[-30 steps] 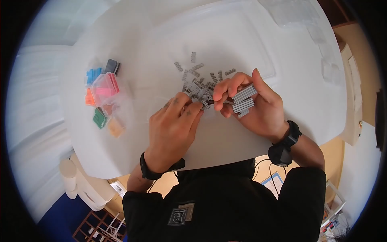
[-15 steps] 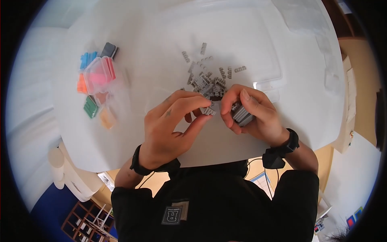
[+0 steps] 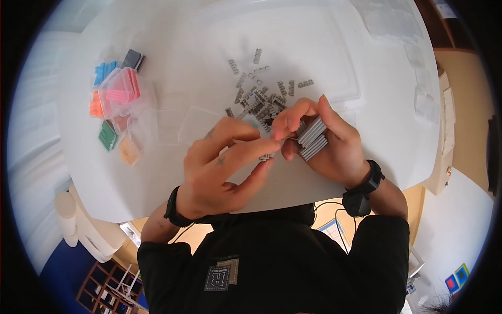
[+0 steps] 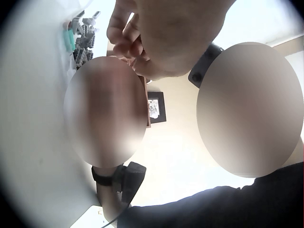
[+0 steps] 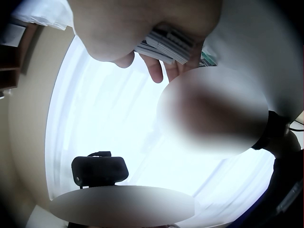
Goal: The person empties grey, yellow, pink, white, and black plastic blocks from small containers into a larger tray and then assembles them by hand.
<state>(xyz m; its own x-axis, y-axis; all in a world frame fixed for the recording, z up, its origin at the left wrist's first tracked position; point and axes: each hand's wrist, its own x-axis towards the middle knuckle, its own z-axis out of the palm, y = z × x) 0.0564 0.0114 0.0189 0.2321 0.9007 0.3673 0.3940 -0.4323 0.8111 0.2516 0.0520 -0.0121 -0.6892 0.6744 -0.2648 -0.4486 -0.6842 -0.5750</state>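
Note:
In the head view my left hand holds a small grey toy brick between thumb and fingers. Its index fingertip reaches over to the fingertips of my right hand. A bundle of long grey toy bricks, lined up side by side, lies in the right palm with the fingers curled round it. These bricks also show in the right wrist view, under the hand. Just beyond both hands, a loose pile of grey bricks is spread on the white table.
At the left stand clear boxes with pink pieces, beside blue bricks, orange bricks, green bricks and dark grey bricks. A clear lid lies left of the pile. More clear plastic is at the far right.
The right hand has turned and uncovered more of its brick bundle. My left index finger has stretched across to the right fingertips, while the left hand keeps its small brick.

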